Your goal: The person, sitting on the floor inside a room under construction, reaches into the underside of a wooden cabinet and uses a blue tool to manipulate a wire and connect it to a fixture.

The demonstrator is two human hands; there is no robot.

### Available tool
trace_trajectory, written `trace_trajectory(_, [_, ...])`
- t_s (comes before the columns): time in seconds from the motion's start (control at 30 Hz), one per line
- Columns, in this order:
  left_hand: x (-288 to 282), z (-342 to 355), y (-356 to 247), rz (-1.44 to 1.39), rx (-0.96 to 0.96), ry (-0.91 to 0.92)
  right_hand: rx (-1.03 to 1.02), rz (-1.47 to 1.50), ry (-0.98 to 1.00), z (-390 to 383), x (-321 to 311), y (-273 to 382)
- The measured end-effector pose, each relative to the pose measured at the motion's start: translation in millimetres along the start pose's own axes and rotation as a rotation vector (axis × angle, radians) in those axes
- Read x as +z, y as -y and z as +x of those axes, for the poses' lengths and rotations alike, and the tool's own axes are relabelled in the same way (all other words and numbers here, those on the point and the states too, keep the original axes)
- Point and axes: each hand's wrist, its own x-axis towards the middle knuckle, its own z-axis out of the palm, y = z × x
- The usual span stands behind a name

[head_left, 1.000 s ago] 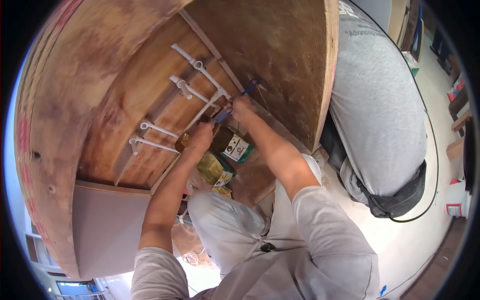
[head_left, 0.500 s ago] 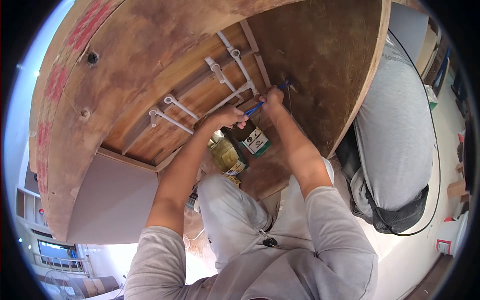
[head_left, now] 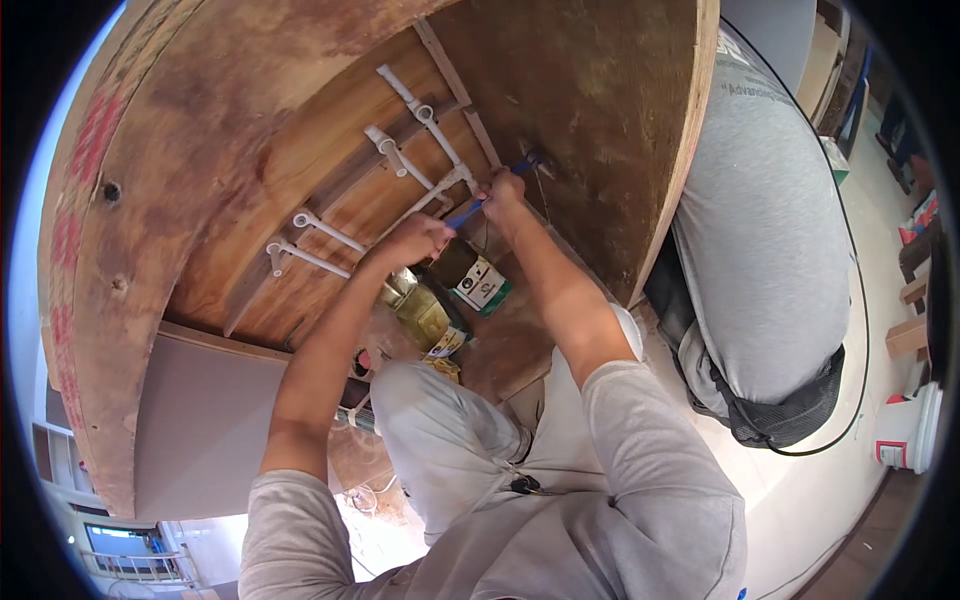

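Observation:
Under a wooden counter, my left hand point(head_left: 424, 238) is closed on one end of a thin blue strip point(head_left: 466, 213), which looks like a cord; its exact kind is unclear. My right hand point(head_left: 502, 193) grips the strip farther along, beside the white pipe joint. More blue shows past my right hand, at a spot on the brown side panel point(head_left: 600, 130). White plastic pipes point(head_left: 440, 140) with open ends run along the back boards. Below my hands stand a dark container with a white and green label point(head_left: 482, 286) and a container of yellowish liquid point(head_left: 422, 318).
The wooden counter edge point(head_left: 110, 250) curves overhead on the left. To the right of the side panel leans a large grey fabric-covered bundle point(head_left: 765, 240), with a black cable point(head_left: 862, 300) around it. A white bucket point(head_left: 908, 430) stands at far right.
The view has shifted, so the scene sits farther left. Both hands keep their grip near the same pipe joint. The blue strip between them looks straighter than before.

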Motion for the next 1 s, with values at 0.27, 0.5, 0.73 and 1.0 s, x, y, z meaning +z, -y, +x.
trace_trajectory(0.27, [-5.7, 14.4, -9.9, 0.374, 0.016, -0.112, 0.046, 0.035, 0.048, 1.0, -2.0, 6.5])
trace_trajectory(0.5, [-7.9, 20.7, 7.7, 0.457, -0.020, -0.059, 0.238, -0.406, 0.001, -12.4, -8.4, 6.2])
trace_trajectory(0.73, [9.6, 25.7, 73.4, 0.618, -0.093, -0.255, 0.434, -1.459, 0.377, -47.9, -8.5, 29.5])
trace_trajectory(1.0, [21.1, -18.1, 70.9, 0.097, -0.055, -0.551, -0.581, -1.482, 1.017, -282.1, 30.6, 42.7])
